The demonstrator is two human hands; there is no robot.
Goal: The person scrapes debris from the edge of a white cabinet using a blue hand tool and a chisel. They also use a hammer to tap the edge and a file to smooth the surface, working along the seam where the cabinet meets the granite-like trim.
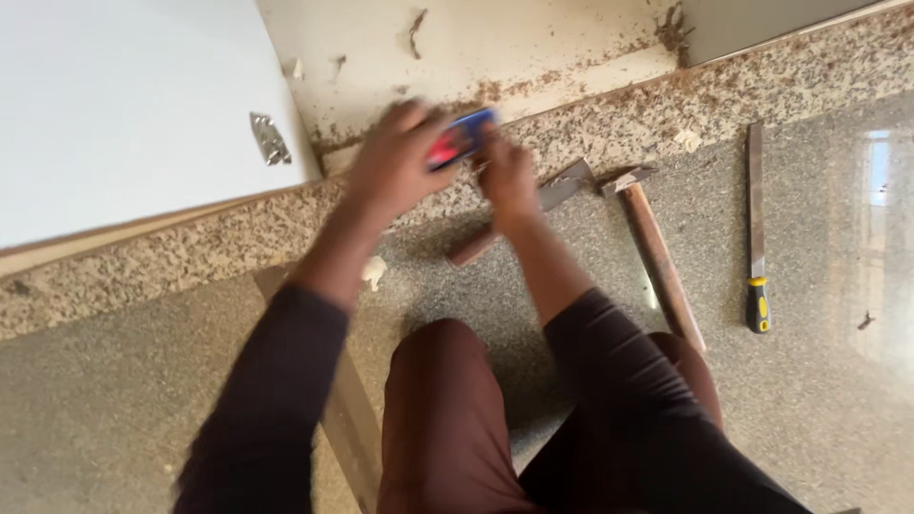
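Blue-and-red block [462,138] at upper centre, pinched between both blurred hands: left hand [395,162] wrapped over it, right hand [507,176] gripping its end. Hammer [657,252] and chisel [756,228] lie right on the floor [819,381].

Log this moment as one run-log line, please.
left hand: grips blue-and-red object | right hand: touches same object | floor: two wooden-handled hammers, yellow-handled blade tool | motion blur

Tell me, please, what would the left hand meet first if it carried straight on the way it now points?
Probably the blue and red object held at its fingers, then the stained wall; the left hand is blurred, so depth is unclear.
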